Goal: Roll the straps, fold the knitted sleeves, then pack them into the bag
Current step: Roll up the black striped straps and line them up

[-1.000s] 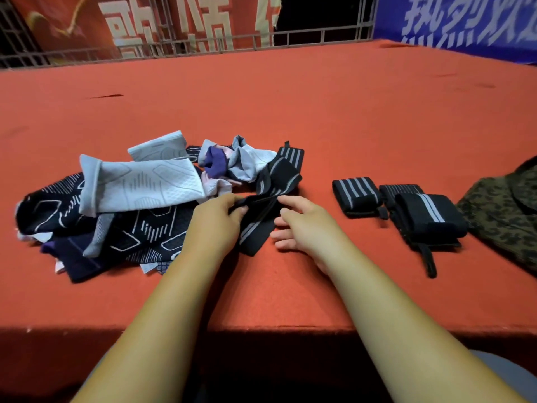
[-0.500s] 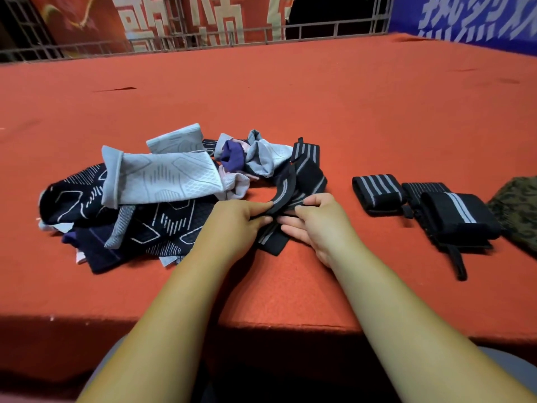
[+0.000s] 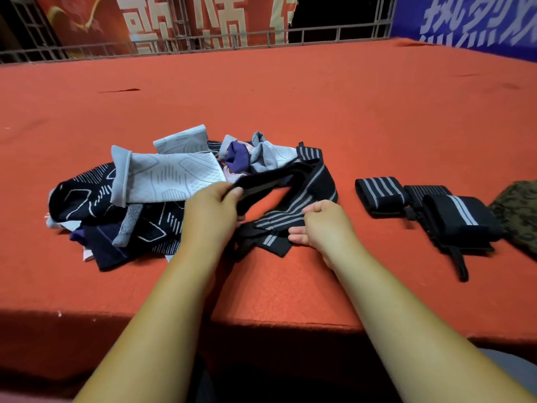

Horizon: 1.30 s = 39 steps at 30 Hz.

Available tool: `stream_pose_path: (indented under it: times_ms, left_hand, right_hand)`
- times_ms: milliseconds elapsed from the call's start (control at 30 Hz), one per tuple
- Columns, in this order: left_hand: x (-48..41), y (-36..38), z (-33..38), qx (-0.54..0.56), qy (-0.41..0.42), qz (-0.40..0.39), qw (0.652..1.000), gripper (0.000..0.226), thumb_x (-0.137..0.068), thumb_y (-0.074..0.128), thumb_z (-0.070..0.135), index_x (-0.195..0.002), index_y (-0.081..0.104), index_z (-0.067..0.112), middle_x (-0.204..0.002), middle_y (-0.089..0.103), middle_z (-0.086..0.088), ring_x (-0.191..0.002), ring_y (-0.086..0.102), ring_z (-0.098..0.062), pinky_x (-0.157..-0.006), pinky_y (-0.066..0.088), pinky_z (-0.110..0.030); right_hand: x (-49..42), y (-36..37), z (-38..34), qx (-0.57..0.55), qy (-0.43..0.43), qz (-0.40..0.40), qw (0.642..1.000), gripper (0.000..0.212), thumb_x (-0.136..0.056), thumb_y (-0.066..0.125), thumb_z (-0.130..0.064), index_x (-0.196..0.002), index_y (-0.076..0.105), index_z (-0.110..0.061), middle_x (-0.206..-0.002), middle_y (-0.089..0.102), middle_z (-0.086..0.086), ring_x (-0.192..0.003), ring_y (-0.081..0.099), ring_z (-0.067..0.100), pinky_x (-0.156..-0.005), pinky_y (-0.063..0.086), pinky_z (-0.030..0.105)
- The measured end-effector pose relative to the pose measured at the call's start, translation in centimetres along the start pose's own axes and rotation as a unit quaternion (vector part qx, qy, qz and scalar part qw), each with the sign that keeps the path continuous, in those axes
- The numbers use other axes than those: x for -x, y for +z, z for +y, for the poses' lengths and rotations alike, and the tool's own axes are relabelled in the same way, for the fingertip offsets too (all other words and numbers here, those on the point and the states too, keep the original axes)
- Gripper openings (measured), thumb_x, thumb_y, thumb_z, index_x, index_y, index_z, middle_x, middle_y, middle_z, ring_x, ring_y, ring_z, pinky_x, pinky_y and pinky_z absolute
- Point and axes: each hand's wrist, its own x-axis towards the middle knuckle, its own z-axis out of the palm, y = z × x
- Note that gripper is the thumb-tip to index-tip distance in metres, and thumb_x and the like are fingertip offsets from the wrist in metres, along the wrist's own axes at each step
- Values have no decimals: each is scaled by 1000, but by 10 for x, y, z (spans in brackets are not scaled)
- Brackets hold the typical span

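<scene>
A black strap with grey stripes (image 3: pixel 293 205) lies loose and looped on the red surface. My left hand (image 3: pixel 212 210) pinches one end of it, lifted off the surface. My right hand (image 3: pixel 322 225) grips the striped part near its other end. To the left sits a pile of knitted sleeves (image 3: pixel 162 181), grey-white on top, dark patterned ones (image 3: pixel 84 196) beneath, purple in the middle. Two rolled straps (image 3: pixel 380 196) (image 3: pixel 459 219) rest to the right. A camouflage bag (image 3: pixel 520 210) shows at the right edge, partly cut off.
The red felt surface (image 3: pixel 290 97) stretches far back to a metal railing (image 3: pixel 232 39) with red and blue banners behind. Its front edge (image 3: pixel 276 321) drops off just under my forearms. A loose strap tail (image 3: pixel 462 266) trails from the nearer roll.
My left hand has lifted one end of the strap up and left, opening the strap into a loop. My right hand has closed on the striped part, a little to the right.
</scene>
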Motion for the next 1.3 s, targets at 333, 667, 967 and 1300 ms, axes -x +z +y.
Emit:
stream_pose_path:
  times_ms: [333,667,967,1300]
  left_hand:
    - [-5,-18,2,-16,27,114,993,16,-99,65,44,-101,71,29,-92,75,11,-91,73,-20,-87,62,-48]
    - [1,5,22,470,-31,-48,881,32,-92,77,8,-123,75,14,-125,75,-15,-110,72,-25,-92,56,-37]
    - [10,16,41,531,-11,-144,835,35,-91,54,17,-108,77,-3,-127,71,-28,-124,70,-34,-111,50,-43]
    - [22,17,45,103,-49,-312,943,15,-101,62,12,-88,56,8,-67,55,-10,-47,41,-19,-53,46,-33]
  right_hand:
    - [-11,-39,-10,60,-78,101,990,19,-101,54,-6,-111,69,-11,-92,65,5,-81,74,27,-61,58,32]
    - [-5,-41,4,36,-91,69,993,26,-83,59,-16,-102,69,-31,-104,77,5,-92,79,27,-87,66,54]
    - [-1,-52,4,-42,-37,15,998,50,-94,43,14,-124,66,-19,-88,67,12,-59,66,24,-42,47,24]
    - [-11,-58,7,-2,-143,99,985,54,-90,42,7,-111,71,-34,-111,78,-2,-87,76,13,-74,60,31]
